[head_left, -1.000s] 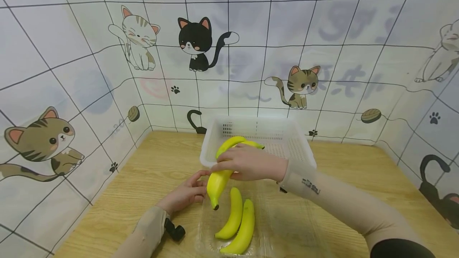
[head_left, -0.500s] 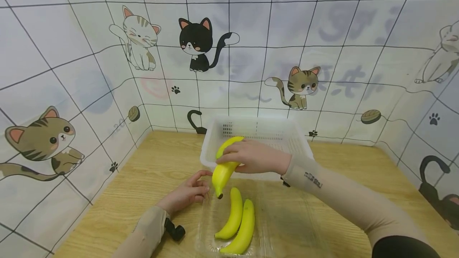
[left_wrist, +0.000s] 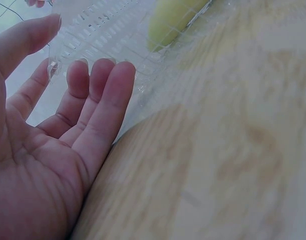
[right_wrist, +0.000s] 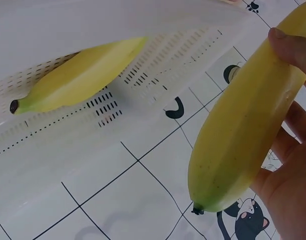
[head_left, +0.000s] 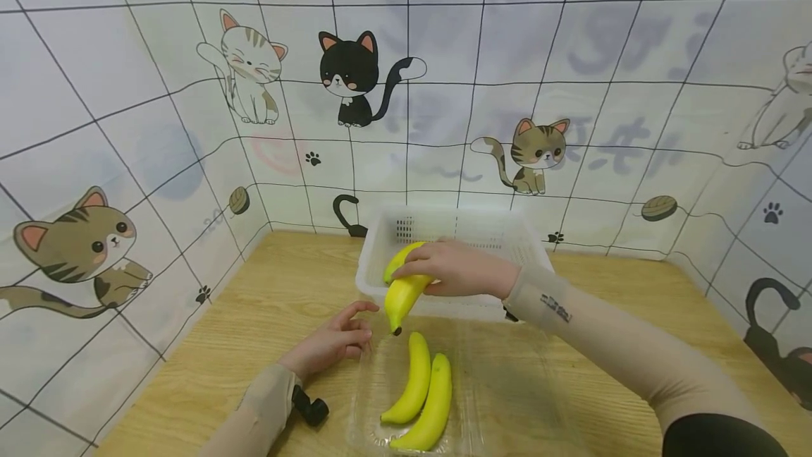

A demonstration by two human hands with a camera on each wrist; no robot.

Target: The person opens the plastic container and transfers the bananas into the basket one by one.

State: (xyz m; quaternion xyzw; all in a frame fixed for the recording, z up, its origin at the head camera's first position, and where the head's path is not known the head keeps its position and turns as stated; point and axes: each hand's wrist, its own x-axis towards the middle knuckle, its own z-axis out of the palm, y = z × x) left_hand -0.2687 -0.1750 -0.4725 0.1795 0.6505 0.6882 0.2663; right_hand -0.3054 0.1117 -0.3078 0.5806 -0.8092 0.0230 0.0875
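My right hand [head_left: 457, 270] grips a yellow banana [head_left: 404, 296], held tilted over the near rim of a white perforated basket [head_left: 539, 252]. Its darker tip points down toward me. Inside the basket lies another banana [right_wrist: 82, 80], seen in the right wrist view. A clear plastic clamshell container [head_left: 469, 386] sits open in front of the basket, with two bananas in its left half, one [head_left: 412, 383] beside the other [head_left: 436, 407]. My left hand [head_left: 333, 340] rests at the container's left edge, fingers loosely bent, holding nothing; whether the fingertips touch the plastic I cannot tell.
Everything stands on a wood-grain table [head_left: 254, 316]. Walls covered with a cat-print sheet [head_left: 444, 104] close off the back and both sides, and the basket stands close to the back one. A black wrist device [head_left: 309, 407] sits at the left cuff.
My right hand has carried the banana a little up and to the right, farther over the basket's near rim. My left hand and the two bananas in the container have stayed put.
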